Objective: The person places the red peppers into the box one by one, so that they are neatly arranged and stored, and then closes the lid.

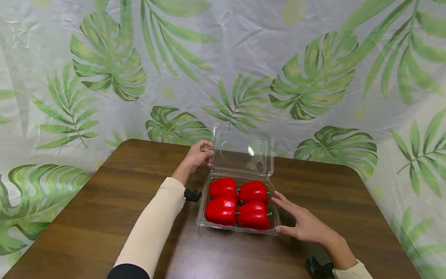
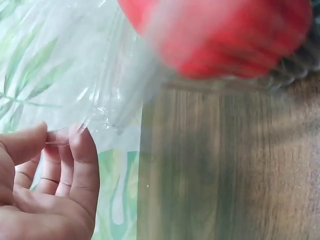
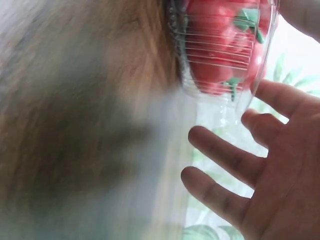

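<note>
A clear plastic clamshell box stands on the table with several red bell peppers in its base, their green stems pointing right. Its hinged lid is raised at the back, tilted up. My left hand pinches the lid's left edge between thumb and fingers, as the left wrist view shows with the lid edge at the fingertips. At the right side of the base is my right hand, fingers extended and spread. Its fingertips and thumb are at the rim; in the right wrist view some fingers stand apart from the box.
The brown wooden table extends around the box. A grey-white cloth printed with green leaves hangs behind and at the sides. Dark wrist devices, such as the left one, sit on both wrists.
</note>
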The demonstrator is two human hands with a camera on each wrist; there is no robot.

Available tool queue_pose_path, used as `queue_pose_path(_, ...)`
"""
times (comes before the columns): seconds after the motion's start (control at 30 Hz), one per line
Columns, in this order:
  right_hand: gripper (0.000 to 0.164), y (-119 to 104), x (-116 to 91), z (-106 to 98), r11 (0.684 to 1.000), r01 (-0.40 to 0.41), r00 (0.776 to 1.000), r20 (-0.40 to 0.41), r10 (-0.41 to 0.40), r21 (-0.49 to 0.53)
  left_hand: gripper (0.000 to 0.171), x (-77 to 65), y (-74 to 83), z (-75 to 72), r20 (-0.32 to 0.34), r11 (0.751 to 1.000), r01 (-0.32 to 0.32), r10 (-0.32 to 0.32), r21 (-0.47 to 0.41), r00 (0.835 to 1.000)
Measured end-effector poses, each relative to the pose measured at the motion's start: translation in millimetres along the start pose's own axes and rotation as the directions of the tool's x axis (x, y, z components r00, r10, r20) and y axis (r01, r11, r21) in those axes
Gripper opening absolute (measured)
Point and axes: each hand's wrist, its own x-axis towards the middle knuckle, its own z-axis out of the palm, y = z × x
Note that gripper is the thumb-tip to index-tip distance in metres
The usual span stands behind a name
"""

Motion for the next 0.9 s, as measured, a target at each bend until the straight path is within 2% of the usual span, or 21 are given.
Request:
queue_pose_path(0.1, 0.073, 0, 4, -4, 1.0, 0.016, 1.0, -0.011, -0.016, -0.004, 0.038, -0.9, 0.5, 0.4, -0.012, 1.0, 0.003, -0.003, 0.008, 1.0)
queue_pose_path(0.2, 0.066, 3, 11, -11, 1.0, 0.005, 0.997, -0.076, -0.004, 0.011, 0.037, -1.1, 1.2, 0.8, -0.023, 1.0, -0.002, 0.002, 0.011, 1.0)
queue_pose_path(0.3, 0.054, 11, 23, -22, 0.993, -0.069, 0.982, -0.17, 0.084, 0.097, 0.035, -1.0, 2.6, 1.8, -0.033, 1.0, -0.014, 0.015, 0.023, 0.999)
queue_pose_path(0.37, 0.045, 18, 34, -31, 0.976, -0.127, 0.959, -0.231, 0.166, 0.175, 0.035, -0.7, 2.4, 2.4, -0.036, 0.999, -0.018, 0.019, 0.026, 0.999)
queue_pose_path(0.47, 0.039, 27, 55, -42, 0.938, -0.206, 0.917, -0.279, 0.285, 0.28, 0.035, -0.8, 1.9, 2.0, -0.042, 1.0, -0.014, 0.015, 0.027, 0.999)
queue_pose_path(0.57, 0.043, 35, 75, -52, 0.892, -0.256, 0.892, -0.265, 0.366, 0.372, 0.035, -0.9, 2.2, 1.6, -0.051, 1.0, -0.014, 0.015, 0.027, 0.999)
queue_pose_path(0.73, 0.051, 45, 102, -58, 0.812, -0.291, 0.882, -0.188, 0.433, 0.506, 0.032, -0.3, 3.9, 3.2, -0.057, 0.999, -0.022, 0.023, 0.025, 0.998)
queue_pose_path(0.9, 0.054, 50, 124, -54, 0.735, -0.243, 0.881, -0.173, 0.44, 0.633, 0.037, -0.2, 3.5, 5.0, -0.055, 1.0, -0.022, 0.023, 0.015, 0.998)
